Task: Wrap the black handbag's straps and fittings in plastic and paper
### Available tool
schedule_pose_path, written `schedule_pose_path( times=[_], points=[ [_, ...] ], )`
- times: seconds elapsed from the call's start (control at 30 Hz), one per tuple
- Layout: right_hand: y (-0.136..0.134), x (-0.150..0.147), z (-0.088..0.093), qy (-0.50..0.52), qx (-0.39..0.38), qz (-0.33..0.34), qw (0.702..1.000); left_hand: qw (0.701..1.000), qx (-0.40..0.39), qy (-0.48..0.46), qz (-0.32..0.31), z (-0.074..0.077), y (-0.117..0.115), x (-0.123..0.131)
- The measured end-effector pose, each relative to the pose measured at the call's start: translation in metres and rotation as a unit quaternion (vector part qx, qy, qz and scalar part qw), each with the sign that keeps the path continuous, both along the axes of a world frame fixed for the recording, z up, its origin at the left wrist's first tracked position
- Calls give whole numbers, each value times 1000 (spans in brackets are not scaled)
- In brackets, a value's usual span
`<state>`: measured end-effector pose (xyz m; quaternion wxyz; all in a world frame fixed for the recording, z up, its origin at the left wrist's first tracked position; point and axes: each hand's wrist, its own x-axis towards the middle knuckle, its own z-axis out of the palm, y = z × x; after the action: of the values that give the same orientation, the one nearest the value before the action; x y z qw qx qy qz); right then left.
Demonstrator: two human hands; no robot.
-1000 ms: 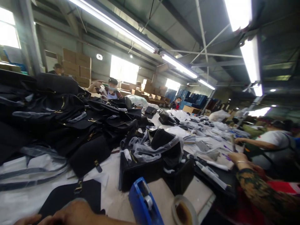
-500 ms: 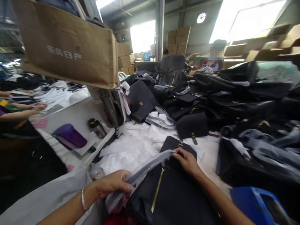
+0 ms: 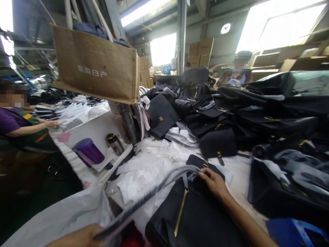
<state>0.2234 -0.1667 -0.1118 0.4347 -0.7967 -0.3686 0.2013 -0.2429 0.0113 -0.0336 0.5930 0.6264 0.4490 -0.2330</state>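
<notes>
A black bag (image 3: 203, 214) with a gold zipper (image 3: 181, 212) lies in front of me, its flap (image 3: 195, 161) folded away from me. A dark strap in clear plastic film (image 3: 140, 203) runs across the bag's left side. My right hand (image 3: 214, 183) pinches the strap's far end near the top of the bag, fingers closed. At the bottom edge, my left hand (image 3: 81, 236) is closed round the near end; it is blurred and partly out of view. White sheets of packing material (image 3: 151, 164) lie beyond the strap.
Black bags (image 3: 231, 113) pile up at the back and right. A blue plastic object (image 3: 295, 230) is at lower right. A brown tote (image 3: 95, 65) hangs at upper left above a purple container (image 3: 88, 151) and a flask (image 3: 114, 143). Two co-workers stand at left and back.
My left hand has moved down and left along the strap, which is now stretched longer between my hands. My right hand stays at its far end. The view has turned left.
</notes>
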Motion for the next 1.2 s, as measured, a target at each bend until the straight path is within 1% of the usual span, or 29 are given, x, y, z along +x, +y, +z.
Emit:
schedule_pose_path(
  times=[0.03, 0.07, 0.1, 0.13, 0.17, 0.2, 0.23, 0.27, 0.3, 0.33, 0.37, 0.43, 0.5, 0.57, 0.6, 0.67, 0.73, 0.77, 0.8, 0.83, 0.9, 0.97, 1.03, 1.1, 1.13, 1.2],
  points=[
    [0, -1, 1, 0, 4, 3, 1000, 999, 39, -2, 26, 20, 10, 11],
    [0, -1, 2, 0, 9, 8, 1000, 996, 84, -10, 29, 42, 21, 25],
    [-1, -2, 3, 0, 15, 13, 1000, 989, 143, -47, 13, 65, 32, 42],
    [-1, -3, 4, 1, 23, 18, 1000, 970, 214, -112, -17, 87, 43, 61],
    [-2, -3, 6, 5, 32, 20, 999, 946, 268, -172, -55, 107, 52, 81],
    [-4, -4, 7, 12, 42, 19, 999, 925, 306, -208, -89, 123, 61, 103],
    [-6, -4, 8, 23, 54, 15, 998, 905, 337, -231, -122, 134, 69, 124],
    [-9, -3, 9, 36, 68, 7, 997, 881, 364, -247, -173, 140, 76, 146],
    [-12, -3, 9, 52, 83, -4, 995, 854, 391, -266, -216, 139, 82, 168],
    [-16, -2, 8, 69, 99, -17, 993, 830, 416, -283, -240, 133, 87, 189],
    [-20, -2, 7, 87, 113, -32, 989, 820, 430, -292, -239, 123, 92, 210],
    [-28, -2, 5, 119, 135, -59, 982, 807, 465, -303, -203, 91, 98, 249],
    [-34, -3, 3, 144, 147, -74, 976, 803, 489, -296, -168, 54, 101, 281],
    [-39, -5, 2, 160, 154, -78, 972, 810, 498, -281, -130, 20, 95, 302],
    [-41, -5, 3, 166, 156, -78, 971, 813, 499, -278, -111, 7, 90, 306],
    [-43, -7, 3, 177, 160, -77, 968, 817, 495, -286, -74, -11, 72, 307],
    [-44, -8, 4, 189, 163, -76, 965, 817, 480, -316, -51, -20, 48, 301],
    [-43, -8, 4, 195, 165, -76, 964, 823, 455, -338, -50, -21, 35, 299],
    [-42, -8, 4, 199, 165, -76, 963, 835, 414, -358, -55, -22, 22, 299],
    [-41, -8, 4, 203, 165, -75, 962, 852, 357, -377, -62, -22, 9, 301],
    [-38, -9, 7, 207, 164, -74, 962, 887, 226, -396, -68, -22, -14, 315],
    [-35, -10, 10, 205, 161, -69, 963, 906, 103, -406, -61, -24, -31, 337],
    [-34, -11, 15, 196, 157, -63, 966, 906, -1, -420, -51, -28, -44, 361],
    [-36, -11, 17, 182, 152, -62, 969, 898, -73, -433, -38, -32, -51, 381],
    [-37, -11, 17, 176, 149, -65, 971, 894, -94, -437, -29, -34, -54, 388],
    [-40, -11, 17, 165, 141, -76, 973, 892, -108, -440, -8, -39, -57, 398]
  ],
)
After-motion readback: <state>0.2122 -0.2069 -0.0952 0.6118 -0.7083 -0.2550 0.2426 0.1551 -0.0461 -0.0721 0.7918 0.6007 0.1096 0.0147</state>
